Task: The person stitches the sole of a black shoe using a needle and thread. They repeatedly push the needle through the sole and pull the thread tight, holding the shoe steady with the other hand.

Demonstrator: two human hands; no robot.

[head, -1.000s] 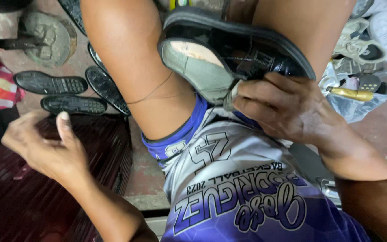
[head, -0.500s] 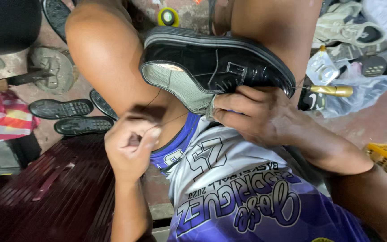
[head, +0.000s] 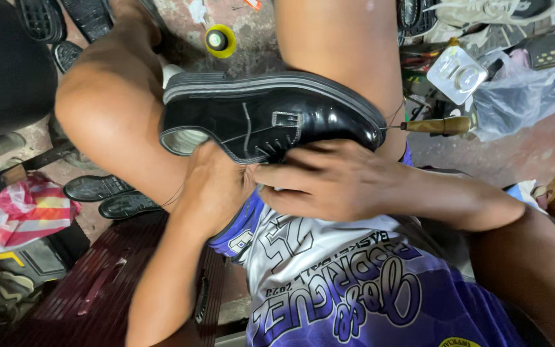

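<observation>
Shoe (head: 271, 119) across knees — hands (head: 271, 186) beneath; awl (head: 435, 125) at toe, right.

Both hands (head: 271, 183) under black shoe (head: 271, 115)

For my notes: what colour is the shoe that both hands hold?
The shoe is glossy black with pale stitching, clearest in the head view.

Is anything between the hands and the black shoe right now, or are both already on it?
Nothing visible stands between them. The left hand and the right hand both press directly against the underside edge of the black shoe, which lies on its side across the person's thighs. A thin thread runs off its toe.
</observation>
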